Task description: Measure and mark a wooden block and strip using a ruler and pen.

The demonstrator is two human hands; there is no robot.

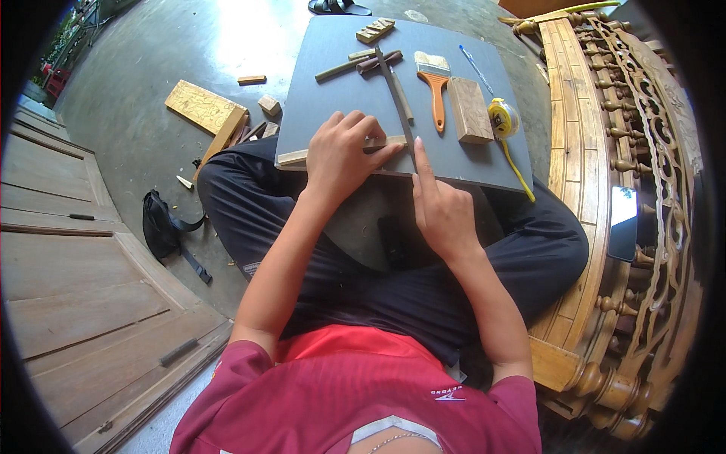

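A pale wooden strip [292,157] lies along the near edge of the grey board [333,106]. My left hand [340,151] is closed over this strip, pressing it down with fingers bent and the thumb toward its right end. My right hand [442,208] grips a long, narrow, dark blade [396,94], the index finger stretched along it. Whether it is a saw or a file I cannot tell; its handle is hidden in the hand. The blade points away from me and crosses the strip's right end, close to my left thumb.
On the board are a paintbrush [437,94] with an orange handle, a wooden block [470,112], a yellow tape measure [502,119], a blue pen [475,66] and several dark sticks [337,71]. Wood pieces [203,106] lie on the floor left. A wooden bench [569,151] stands right, holding a phone [623,223].
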